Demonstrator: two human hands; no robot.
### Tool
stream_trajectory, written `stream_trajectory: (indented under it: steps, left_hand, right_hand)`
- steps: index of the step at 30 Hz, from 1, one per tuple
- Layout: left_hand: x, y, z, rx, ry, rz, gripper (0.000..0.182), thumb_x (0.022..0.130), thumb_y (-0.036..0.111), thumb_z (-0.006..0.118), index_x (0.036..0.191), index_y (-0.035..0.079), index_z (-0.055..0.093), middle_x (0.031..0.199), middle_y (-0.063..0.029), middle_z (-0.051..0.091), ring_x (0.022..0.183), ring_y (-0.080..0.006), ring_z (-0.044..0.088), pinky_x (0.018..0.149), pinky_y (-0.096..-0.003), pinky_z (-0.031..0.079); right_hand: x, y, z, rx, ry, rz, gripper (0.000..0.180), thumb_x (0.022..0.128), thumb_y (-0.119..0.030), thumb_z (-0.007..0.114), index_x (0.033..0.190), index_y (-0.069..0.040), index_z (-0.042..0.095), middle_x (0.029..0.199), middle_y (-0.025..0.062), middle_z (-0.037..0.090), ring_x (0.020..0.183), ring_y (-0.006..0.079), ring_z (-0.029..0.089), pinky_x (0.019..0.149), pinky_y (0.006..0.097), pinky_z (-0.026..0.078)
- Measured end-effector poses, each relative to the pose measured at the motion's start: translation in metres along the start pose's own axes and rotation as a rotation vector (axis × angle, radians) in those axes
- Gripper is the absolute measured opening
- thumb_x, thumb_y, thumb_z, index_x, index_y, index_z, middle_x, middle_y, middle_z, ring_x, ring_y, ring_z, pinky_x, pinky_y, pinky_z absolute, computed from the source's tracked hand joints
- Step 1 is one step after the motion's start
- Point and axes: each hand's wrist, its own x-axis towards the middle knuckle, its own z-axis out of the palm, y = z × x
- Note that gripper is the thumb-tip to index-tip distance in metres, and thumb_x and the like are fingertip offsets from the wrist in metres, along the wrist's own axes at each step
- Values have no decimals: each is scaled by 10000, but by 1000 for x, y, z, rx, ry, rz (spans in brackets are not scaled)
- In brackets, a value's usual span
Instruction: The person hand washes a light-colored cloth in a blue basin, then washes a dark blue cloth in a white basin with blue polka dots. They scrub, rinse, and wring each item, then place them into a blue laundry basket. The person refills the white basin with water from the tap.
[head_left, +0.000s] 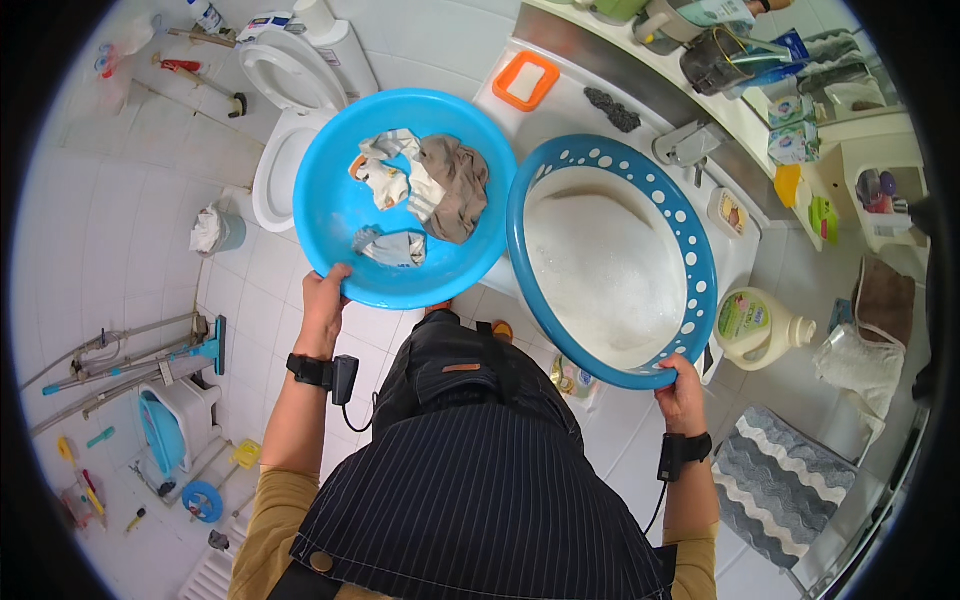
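Note:
My left hand (325, 307) grips the near left rim of a light blue plastic basin (322, 187). Inside that basin lie a brown cloth (456, 187), white and grey cloth pieces (394, 247) and a small white printed cloth (381, 182). Beside it, on the right, a darker blue basin with white dots (703, 285) holds white suds (607, 255) and sits partly over the sink counter. My right hand (681, 386) grips its near right rim, thumb on top. The rims of the two basins come close together or touch; which one, I cannot tell.
Behind the basins, the white sink counter (574, 112) bears an orange soap dish (506, 79), a dark scourer (613, 110) and a faucet (699, 172). A detergent jug (750, 330) stands right of the dotted basin. A toilet (264, 180) and waste bin (233, 231) are at left.

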Motion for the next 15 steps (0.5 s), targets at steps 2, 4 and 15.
stream_trajectory:
  steps: [2, 4, 15]
  left_hand:
    - [2, 2, -1, 1, -17, 5, 229, 898, 103, 655, 1048, -66, 623, 966, -128, 701, 796, -213, 709, 736, -368, 627]
    - [4, 5, -2, -6, -43, -14, 225, 898, 106, 658, 1047, -59, 625, 956, -116, 699, 788, -205, 703, 725, -355, 622]
    - [13, 36, -18, 125, -206, 57, 246, 895, 129, 670, 1056, -53, 632, 932, -97, 703, 761, -177, 698, 684, -316, 610]
  right_hand:
    - [-17, 9, -6, -16, 50, -16, 364, 762, 50, 614, 1125, 36, 584, 1054, 77, 645, 938, 224, 644, 873, 338, 550]
    - [-32, 18, -14, -23, 54, -51, 540, 731, 43, 608, 1264, 99, 538, 1204, 139, 634, 1054, 316, 648, 953, 417, 558]
    - [-114, 88, -11, 30, 168, -187, 564, 738, 15, 602, 1291, 99, 528, 1212, 174, 642, 1074, 343, 661, 935, 444, 585]
